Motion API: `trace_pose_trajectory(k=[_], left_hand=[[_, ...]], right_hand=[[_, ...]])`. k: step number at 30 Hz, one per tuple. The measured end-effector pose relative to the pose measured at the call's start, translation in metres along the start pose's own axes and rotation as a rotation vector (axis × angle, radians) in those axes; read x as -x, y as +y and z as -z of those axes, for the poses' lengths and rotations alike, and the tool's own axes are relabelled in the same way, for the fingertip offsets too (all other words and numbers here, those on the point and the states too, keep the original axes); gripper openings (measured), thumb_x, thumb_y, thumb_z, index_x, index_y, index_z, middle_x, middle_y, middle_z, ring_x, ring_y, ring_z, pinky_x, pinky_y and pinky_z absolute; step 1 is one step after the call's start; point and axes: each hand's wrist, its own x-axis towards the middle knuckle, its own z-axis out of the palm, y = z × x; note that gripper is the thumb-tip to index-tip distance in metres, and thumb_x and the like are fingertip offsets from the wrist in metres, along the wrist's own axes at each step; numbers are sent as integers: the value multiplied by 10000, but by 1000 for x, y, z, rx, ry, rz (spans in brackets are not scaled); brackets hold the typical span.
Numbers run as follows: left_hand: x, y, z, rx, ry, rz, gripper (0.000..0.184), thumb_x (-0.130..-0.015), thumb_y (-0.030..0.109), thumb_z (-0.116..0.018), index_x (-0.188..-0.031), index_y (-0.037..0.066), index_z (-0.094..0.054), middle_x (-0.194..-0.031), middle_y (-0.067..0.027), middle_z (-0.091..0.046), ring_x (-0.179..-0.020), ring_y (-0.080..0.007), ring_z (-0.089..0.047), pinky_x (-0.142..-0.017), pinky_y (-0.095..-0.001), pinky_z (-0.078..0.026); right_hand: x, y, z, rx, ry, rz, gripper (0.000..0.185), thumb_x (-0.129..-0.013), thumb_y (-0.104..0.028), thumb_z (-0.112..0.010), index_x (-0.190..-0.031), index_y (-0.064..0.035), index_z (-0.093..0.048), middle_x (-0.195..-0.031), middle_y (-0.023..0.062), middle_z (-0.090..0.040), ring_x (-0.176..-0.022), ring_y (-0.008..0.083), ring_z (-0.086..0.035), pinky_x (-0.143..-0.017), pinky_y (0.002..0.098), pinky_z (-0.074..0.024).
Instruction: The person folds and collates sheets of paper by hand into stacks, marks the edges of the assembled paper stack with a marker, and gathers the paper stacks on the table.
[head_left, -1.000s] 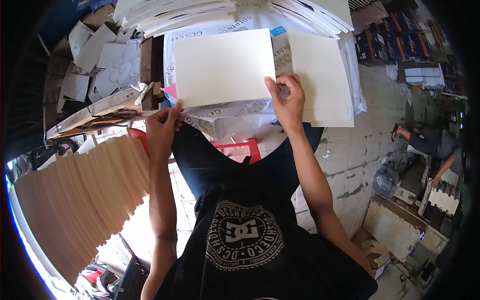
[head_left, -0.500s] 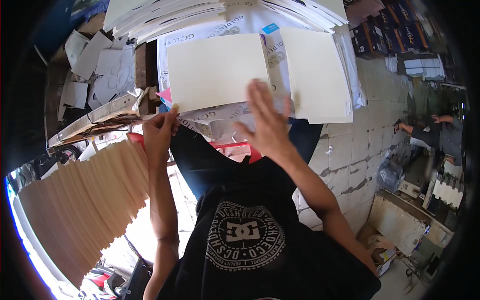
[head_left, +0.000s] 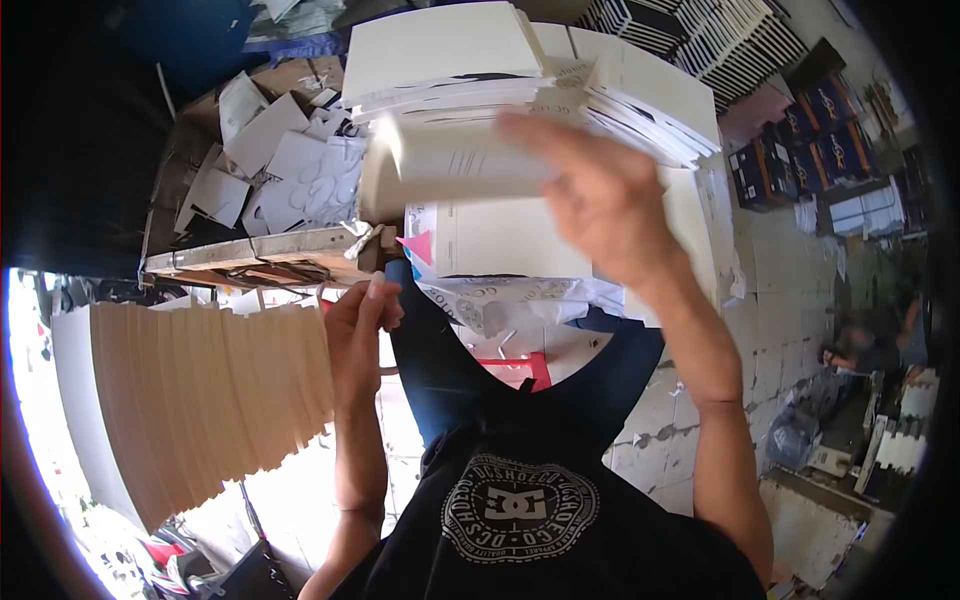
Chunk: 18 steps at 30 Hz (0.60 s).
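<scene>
My right hand (head_left: 610,200), blurred by motion, is closed at the right side of a raised, tilted cream sheet (head_left: 450,160). Below that sheet, another cream sheet (head_left: 510,240) lies flat on printed wrapping paper (head_left: 520,292), a pink tab (head_left: 417,246) at its left edge. My left hand (head_left: 368,305) is just left of the wrapping paper, thumb and fingers pressed together; whatever is between them is too small to make out. More cream sheets (head_left: 685,225) lie to the right, partly hidden by my right forearm.
Stacked cream sheets (head_left: 440,50) stand behind, with another stack (head_left: 655,90) at the right. A wooden bin (head_left: 260,250) holds paper scraps (head_left: 300,170). A tall paper stack (head_left: 210,395) is at lower left. Dark boxes (head_left: 800,140) and a person (head_left: 875,345) are at right.
The view has shifted, showing more of the rear stacks. My right hand has moved up and closed on a sheet, now lifted and tilted. My left hand has come away from the sheet's corner.
</scene>
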Motion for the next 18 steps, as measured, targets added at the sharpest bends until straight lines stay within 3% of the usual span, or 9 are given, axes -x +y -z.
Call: trace_pose_trajectory(k=[2,7,9,10,11,12,14,16,18], left_hand=[[2,-4,10,-14,32,20,265,-972,232,-595,-947,-16,-682,-706,-17,-600,-651,-73,-506,-609,-227,-383],[2,-4,3,-45,26,61,238,-954,220,-625,-960,-12,-680,-711,-13,-601,-674,-71,-519,-654,-222,-390],[4,-5,-3,-72,16,66,241,-952,218,-626,-966,-18,-674,-712,-11,-596,-684,-78,-524,-663,-231,-398],[5,-5,-3,-112,17,53,240,-953,217,-623,-964,-17,-673,-714,-10,-594,-688,-81,-525,-667,-233,-400],[6,-5,-3,-149,14,41,240,-954,217,-619,-962,-17,-673,-717,-9,-593,-692,-83,-527,-672,-235,-402],[6,-7,-3,-182,-1,31,240,-956,217,-615,-960,-16,-672,-719,-9,-592,-696,-85,-529,-676,-237,-404],[4,-16,6,-143,-39,18,247,-958,231,-602,-944,-5,-674,-719,-2,-578,-704,-82,-518,-684,-238,-405],[2,-19,13,-156,22,59,250,-954,240,-610,-934,1,-678,-714,5,-573,-697,-79,-508,-683,-238,-406],[2,-15,15,-241,40,82,243,-957,242,-608,-913,14,-681,-706,12,-563,-691,-76,-496,-679,-237,-397]], right_hand=[[-53,-3,26,36,168,88,258,-789,12,-664,-1029,-82,-673,-863,90,-717,-618,222,-668,-561,348,-540],[-131,34,-40,270,436,285,261,-857,8,-603,-1101,-21,-693,-1103,180,-695,-973,286,-697,-828,375,-591],[-117,63,-93,312,266,165,243,-897,-26,-589,-1112,-53,-698,-1159,208,-668,-1047,333,-666,-873,423,-577],[-98,70,-109,251,7,71,222,-909,-222,-590,-1053,-89,-695,-1040,149,-690,-890,299,-684,-735,421,-571],[-80,76,-124,206,-243,-40,319,-921,-419,-592,-993,-124,-692,-920,91,-712,-733,265,-701,-597,420,-566],[-72,72,-128,249,-413,-33,448,-925,-513,-556,-1059,-101,-670,-1019,113,-700,-846,280,-700,-761,477,-556],[-46,60,-103,224,-22,15,482,-878,-526,-617,-1051,-78,-663,-1057,123,-686,-986,291,-661,-929,493,-472],[-8,50,-50,87,190,-92,442,-815,-358,-755,-1121,-54,-664,-1125,111,-676,-1028,297,-631,-976,400,-439],[64,55,-4,152,222,-358,444,-789,-248,-791,-1145,-26,-644,-1159,145,-649,-1090,331,-590,-953,408,-438]])
